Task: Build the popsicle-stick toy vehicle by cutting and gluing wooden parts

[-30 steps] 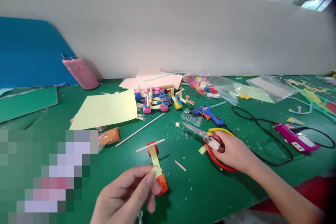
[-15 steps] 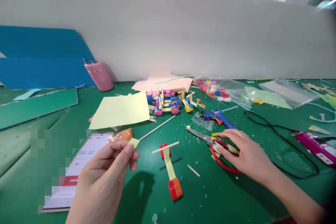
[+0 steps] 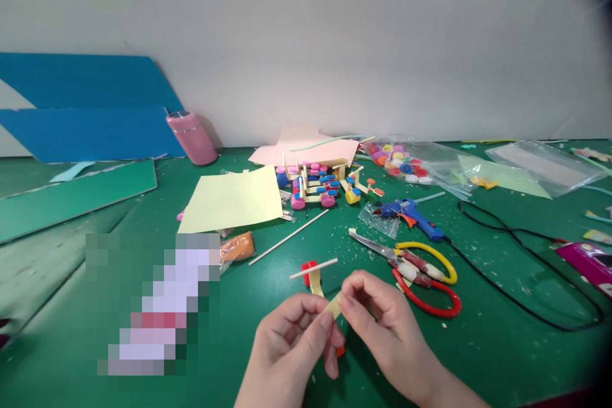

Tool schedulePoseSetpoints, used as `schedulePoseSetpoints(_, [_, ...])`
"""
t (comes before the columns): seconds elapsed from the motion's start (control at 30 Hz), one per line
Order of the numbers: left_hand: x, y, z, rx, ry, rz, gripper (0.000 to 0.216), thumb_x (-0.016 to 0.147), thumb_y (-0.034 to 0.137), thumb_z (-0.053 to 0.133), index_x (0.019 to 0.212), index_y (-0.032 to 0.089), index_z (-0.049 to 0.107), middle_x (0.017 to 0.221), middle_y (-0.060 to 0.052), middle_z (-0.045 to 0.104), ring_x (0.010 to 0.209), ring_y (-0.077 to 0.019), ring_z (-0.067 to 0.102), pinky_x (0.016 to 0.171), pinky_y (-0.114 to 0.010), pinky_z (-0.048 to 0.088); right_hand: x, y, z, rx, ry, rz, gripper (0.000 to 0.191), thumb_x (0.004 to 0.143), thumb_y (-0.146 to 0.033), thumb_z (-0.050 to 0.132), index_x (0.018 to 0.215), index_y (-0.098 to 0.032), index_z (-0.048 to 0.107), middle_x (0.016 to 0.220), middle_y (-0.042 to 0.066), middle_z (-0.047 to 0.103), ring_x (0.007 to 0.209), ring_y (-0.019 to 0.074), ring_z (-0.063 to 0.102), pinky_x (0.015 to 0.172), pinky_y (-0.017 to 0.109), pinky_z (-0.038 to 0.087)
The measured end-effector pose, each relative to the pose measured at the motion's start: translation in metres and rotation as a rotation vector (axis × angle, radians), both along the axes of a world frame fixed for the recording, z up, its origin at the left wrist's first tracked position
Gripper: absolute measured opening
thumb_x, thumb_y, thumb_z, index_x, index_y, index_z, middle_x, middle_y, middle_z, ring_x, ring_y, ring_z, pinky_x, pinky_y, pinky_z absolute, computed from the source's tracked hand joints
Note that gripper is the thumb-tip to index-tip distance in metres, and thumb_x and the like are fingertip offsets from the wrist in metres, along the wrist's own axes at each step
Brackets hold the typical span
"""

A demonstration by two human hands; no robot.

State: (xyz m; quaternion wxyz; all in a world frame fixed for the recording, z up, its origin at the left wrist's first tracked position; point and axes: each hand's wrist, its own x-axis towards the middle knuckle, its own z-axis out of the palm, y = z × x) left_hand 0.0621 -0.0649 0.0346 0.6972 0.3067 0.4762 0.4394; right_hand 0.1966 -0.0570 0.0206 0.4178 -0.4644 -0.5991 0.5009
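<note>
My left hand (image 3: 291, 347) and my right hand (image 3: 382, 325) meet low in the middle, and both pinch a small pale yellow paper piece (image 3: 333, 306) between their fingertips. Just behind and under them lies a small craft car (image 3: 313, 275): a yellow strip with red cap wheels and a wooden stick as an axle. Its near end is hidden by my fingers. Scissors with a yellow and a red handle (image 3: 421, 274) lie on the green mat to the right of my hands, untouched.
A blue glue gun (image 3: 411, 215) and black cable (image 3: 507, 255) lie to the right. Finished cap-wheel cars (image 3: 315, 185), a yellow sheet (image 3: 234, 201), a long wooden stick (image 3: 289, 237), a bag of caps (image 3: 401, 162) and a pink bottle (image 3: 194, 137) sit behind.
My right hand left the scissors and came to the middle. My left hand brought the yellow piece down from the left, and now both pinch it over the craft car.
</note>
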Motion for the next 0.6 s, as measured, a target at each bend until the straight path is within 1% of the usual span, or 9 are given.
schedulePoseSetpoints(0.07, [-0.001, 0.0, -0.001, -0.003, -0.005, 0.015, 0.019, 0.07, 0.031, 0.066, 0.066, 0.014, 0.06, 0.054, 0.0, 0.059, 0.045, -0.0082, 0.048, 0.047, -0.02, 0.037, 0.002, 0.001, -0.002, -0.03, 0.029, -0.017, 0.024, 0.089, -0.035, 0.044, 0.071, -0.019, 0.048, 0.062, -0.004, 0.046, 0.055, 0.0097, 0.04, 0.052, 0.021, 0.034])
schedulePoseSetpoints(0.23, [0.001, 0.001, -0.002, -0.013, 0.046, 0.044, 0.02, 0.066, 0.03, 0.069, 0.061, 0.013, 0.058, 0.05, 0.001, 0.056, 0.044, -0.0071, 0.044, 0.044, -0.018, 0.035, 0.005, 0.004, -0.003, -0.024, 0.006, -0.052, 0.025, 0.088, -0.034, 0.045, 0.069, -0.018, 0.046, 0.062, -0.004, 0.042, 0.057, 0.0102, 0.037, 0.053, 0.022, 0.032])
schedulePoseSetpoints(0.4, [0.005, 0.004, -0.003, 0.011, 0.105, 0.048, 0.019, 0.064, 0.027, 0.068, 0.058, 0.014, 0.056, 0.047, 0.003, 0.051, 0.044, -0.0062, 0.041, 0.043, -0.016, 0.032, 0.003, 0.002, -0.002, -0.037, -0.033, -0.025, 0.024, 0.087, -0.031, 0.046, 0.067, -0.018, 0.045, 0.06, -0.005, 0.041, 0.055, 0.01, 0.036, 0.051, 0.022, 0.032])
schedulePoseSetpoints(0.5, [0.004, 0.005, -0.005, 0.021, 0.149, 0.037, 0.02, 0.065, 0.027, 0.067, 0.056, 0.014, 0.055, 0.046, 0.003, 0.05, 0.043, -0.0055, 0.04, 0.042, -0.016, 0.03, 0.006, 0.005, -0.002, 0.008, -0.114, -0.034, 0.023, 0.087, -0.032, 0.044, 0.069, -0.019, 0.047, 0.06, -0.004, 0.042, 0.055, 0.0102, 0.037, 0.05, 0.021, 0.032])
schedulePoseSetpoints(0.53, [0.002, 0.005, -0.006, 0.02, 0.163, 0.032, 0.021, 0.065, 0.028, 0.066, 0.056, 0.014, 0.055, 0.046, 0.003, 0.05, 0.043, -0.0055, 0.039, 0.042, -0.016, 0.03, 0.011, 0.008, -0.002, 0.032, -0.161, -0.047, 0.022, 0.088, -0.033, 0.043, 0.071, -0.019, 0.049, 0.062, -0.004, 0.044, 0.056, 0.0105, 0.039, 0.051, 0.021, 0.034])
schedulePoseSetpoints(0.6, [-0.002, 0.006, -0.01, 0.014, 0.179, 0.014, 0.022, 0.065, 0.03, 0.067, 0.056, 0.014, 0.056, 0.046, 0.003, 0.051, 0.043, -0.0057, 0.039, 0.042, -0.016, 0.03, 0.03, 0.018, -0.005, 0.087, -0.31, -0.124, 0.02, 0.089, -0.035, 0.041, 0.08, -0.021, 0.051, 0.067, -0.003, 0.049, 0.059, 0.0115, 0.044, 0.052, 0.021, 0.037])
